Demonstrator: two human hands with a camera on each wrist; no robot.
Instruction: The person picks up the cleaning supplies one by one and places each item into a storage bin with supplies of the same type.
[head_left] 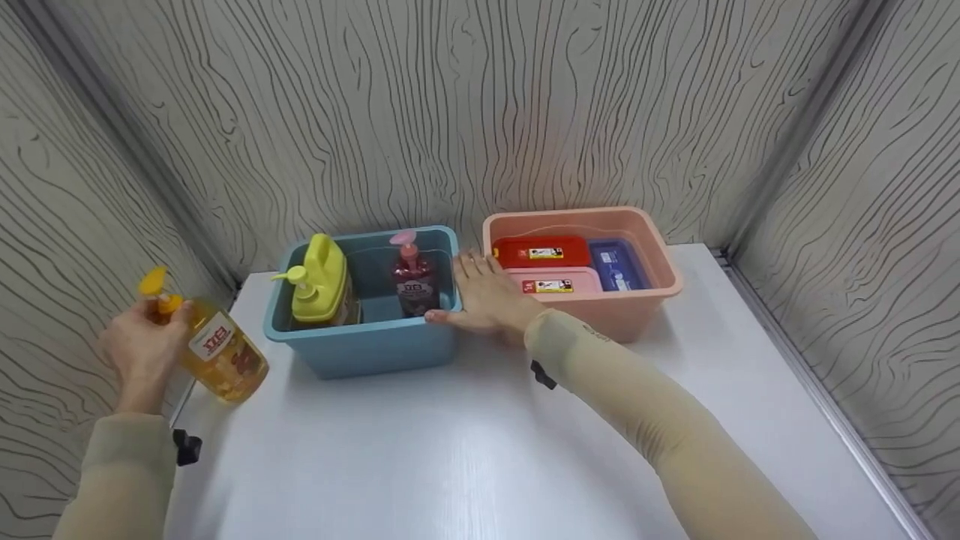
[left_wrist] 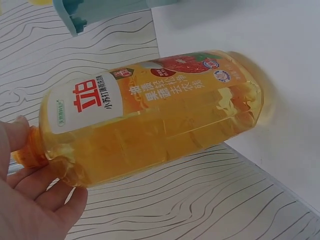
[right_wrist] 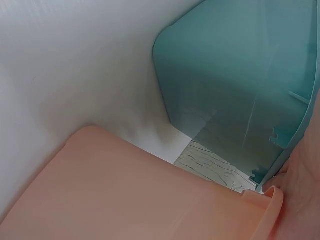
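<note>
At the table's left edge my left hand [head_left: 144, 341] grips the neck of an amber dish soap bottle [head_left: 229, 360], just under its yellow pump. The bottle is tilted, base toward the right; in the left wrist view its label [left_wrist: 82, 102] faces the camera. My right hand [head_left: 491, 296] rests on the right rim of the blue bin [head_left: 375, 349], its fingers stretched out and its thumb at the front corner. Inside that bin stand a yellow-green pump jug [head_left: 322, 285] on the left and a dark red pump bottle [head_left: 415, 285] on the right.
Right of my right hand stands a pink bin [head_left: 622, 315] holding a red box [head_left: 517, 253], a pink box [head_left: 585, 279] and a blue box [head_left: 619, 262]. A narrow gap parts the two bins. Patterned panels [head_left: 465, 112] wall the white table [head_left: 465, 450] at the back and sides.
</note>
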